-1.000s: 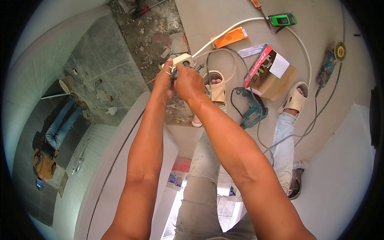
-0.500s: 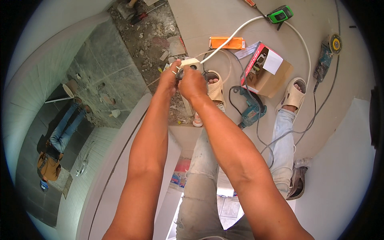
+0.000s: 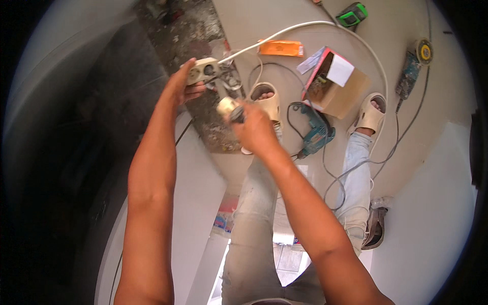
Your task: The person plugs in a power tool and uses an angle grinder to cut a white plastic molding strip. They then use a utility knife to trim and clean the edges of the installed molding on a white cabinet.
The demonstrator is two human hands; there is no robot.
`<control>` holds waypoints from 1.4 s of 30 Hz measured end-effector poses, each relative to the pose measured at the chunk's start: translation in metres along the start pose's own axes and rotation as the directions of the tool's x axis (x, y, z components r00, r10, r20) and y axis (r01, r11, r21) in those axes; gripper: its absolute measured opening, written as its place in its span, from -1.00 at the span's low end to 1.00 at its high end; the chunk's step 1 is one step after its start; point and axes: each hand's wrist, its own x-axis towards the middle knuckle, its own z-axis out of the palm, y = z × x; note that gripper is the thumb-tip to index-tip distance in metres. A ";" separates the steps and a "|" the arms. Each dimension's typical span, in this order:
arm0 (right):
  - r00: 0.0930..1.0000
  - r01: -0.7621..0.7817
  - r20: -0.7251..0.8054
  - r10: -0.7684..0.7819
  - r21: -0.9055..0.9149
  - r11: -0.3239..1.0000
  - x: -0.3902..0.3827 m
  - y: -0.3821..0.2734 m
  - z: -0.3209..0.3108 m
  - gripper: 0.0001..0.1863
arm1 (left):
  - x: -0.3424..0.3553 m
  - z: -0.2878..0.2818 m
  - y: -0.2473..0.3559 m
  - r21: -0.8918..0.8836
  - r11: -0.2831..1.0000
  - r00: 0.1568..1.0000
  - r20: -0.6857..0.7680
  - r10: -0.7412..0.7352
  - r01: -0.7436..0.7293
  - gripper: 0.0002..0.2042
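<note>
My left hand grips a cream extension socket, thumb along its edge and fingers beneath. A black plug sits at the socket's right end, where the thick white cable also meets it. To the right and nearer me, my right hand is closed and slightly blurred. Its fingers hold a cream plug-like piece, with a dark grey part beside it that I cannot make out clearly. The two hands are apart.
A teal drill lies by my feet, beside an open red-and-brown box. An angle grinder, orange packet and green tape measure are farther off. Loose cords cross the floor. Rubble fills a strip at the far left.
My hands have separated: the left went left with the extension socket, the right came nearer with the cream piece. The room at the left has turned from lit to dark.
</note>
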 end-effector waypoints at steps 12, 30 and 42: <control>0.990 0.111 -0.100 -0.101 0.096 0.989 0.044 -0.013 0.026 -0.62 | -0.024 0.010 -0.016 -0.106 0.988 0.994 0.019 -0.109 0.111 -0.47; 0.953 -0.272 0.175 0.248 0.126 0.954 0.085 -0.025 0.062 -0.55 | -0.023 0.007 -0.050 -0.151 0.988 0.996 0.087 -0.014 0.028 -0.51; 0.943 -0.283 0.211 0.259 0.095 0.954 0.097 -0.035 0.069 -0.63 | -0.014 0.019 -0.061 -0.129 0.973 0.981 -0.013 0.194 -0.194 -0.50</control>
